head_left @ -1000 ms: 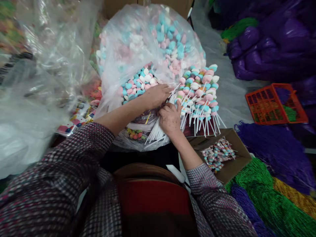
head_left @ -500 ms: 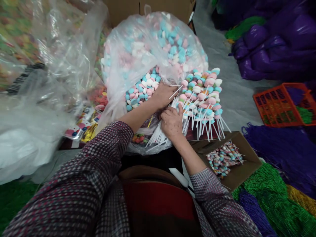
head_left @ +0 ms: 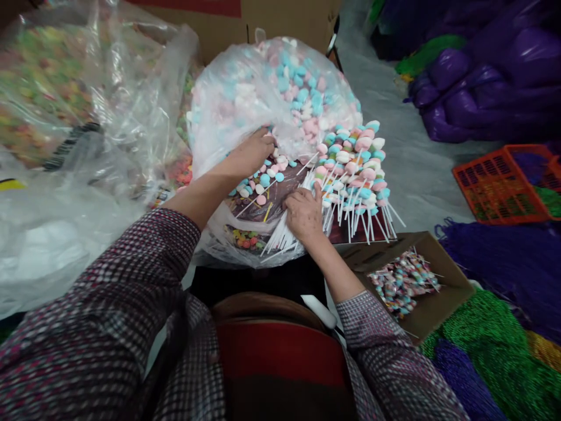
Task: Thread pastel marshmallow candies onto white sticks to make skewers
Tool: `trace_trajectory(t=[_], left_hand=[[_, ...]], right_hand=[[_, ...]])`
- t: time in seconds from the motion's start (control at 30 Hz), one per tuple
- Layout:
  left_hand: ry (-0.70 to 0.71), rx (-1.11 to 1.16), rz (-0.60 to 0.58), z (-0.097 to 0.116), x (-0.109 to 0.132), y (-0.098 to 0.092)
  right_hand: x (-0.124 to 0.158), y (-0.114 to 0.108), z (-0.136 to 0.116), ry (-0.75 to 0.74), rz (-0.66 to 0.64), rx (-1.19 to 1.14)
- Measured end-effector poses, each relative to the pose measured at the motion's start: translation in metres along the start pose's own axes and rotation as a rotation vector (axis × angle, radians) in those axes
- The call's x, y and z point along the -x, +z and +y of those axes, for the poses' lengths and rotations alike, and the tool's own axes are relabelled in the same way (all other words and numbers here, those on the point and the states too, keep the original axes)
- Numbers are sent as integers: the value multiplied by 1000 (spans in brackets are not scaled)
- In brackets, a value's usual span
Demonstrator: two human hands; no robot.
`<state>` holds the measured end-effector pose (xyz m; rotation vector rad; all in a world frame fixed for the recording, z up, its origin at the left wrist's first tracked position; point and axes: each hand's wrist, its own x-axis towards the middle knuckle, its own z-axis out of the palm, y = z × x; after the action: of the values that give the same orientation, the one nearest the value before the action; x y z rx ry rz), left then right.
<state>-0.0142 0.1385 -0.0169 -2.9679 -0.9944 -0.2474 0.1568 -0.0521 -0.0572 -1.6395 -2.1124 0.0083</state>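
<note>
My left hand (head_left: 256, 151) reaches over loose pink, white and blue marshmallow candies (head_left: 265, 180) at the mouth of a big clear bag. Its fingers look bent and slightly apart; their tips are partly hidden among the candies. My right hand (head_left: 304, 211) lies on a bundle of white sticks (head_left: 279, 237), fingers curled over them and thumb raised. To its right is a stack of candy skewers (head_left: 353, 166), marshmallow pieces threaded on white sticks that point toward me. Small gummy candies (head_left: 249, 240) show through plastic near the table's front edge.
The clear bag of marshmallows (head_left: 245, 88) bulges at the back. More bagged candy (head_left: 44, 88) stands at left. Below right, a cardboard box (head_left: 453, 286) holds wrapped skewers. An orange crate (head_left: 486, 184), purple bags (head_left: 477, 76) and green beads (head_left: 495, 345) lie at right.
My left hand has moved left and back, from beside the sticks and skewers to the loose candies. My right hand stays on the sticks. The candy pile's front now lies more scattered.
</note>
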Motion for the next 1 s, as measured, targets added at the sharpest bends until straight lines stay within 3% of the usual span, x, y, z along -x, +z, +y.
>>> trace_trajectory(t=[0.1,0.23,0.33,0.43,0.67,0.83,0.93,1.0], left_hand=[[-8,44,-25,1,4,-6],[-102,37,-97,27,20,-22],[-226,43,-33,49,43,-33],[-261,68,22,68,70,-38],[-311,90,126,106,126,-26],[-364,109,321,102,130,-31],[-450,93,423,85,118,-34],[-520,84,423,70,109,-30]], right_hand=[[0,1,1,-8,5,-30],[-3,3,4,-13,-9,-125],[-4,0,5,3,-19,-185],[5,-7,1,3,-8,-190],[29,-12,-21,83,-108,-43],[18,-4,-28,102,-141,-14],[13,-1,-29,93,-140,-16],[14,0,-28,70,-117,-20]])
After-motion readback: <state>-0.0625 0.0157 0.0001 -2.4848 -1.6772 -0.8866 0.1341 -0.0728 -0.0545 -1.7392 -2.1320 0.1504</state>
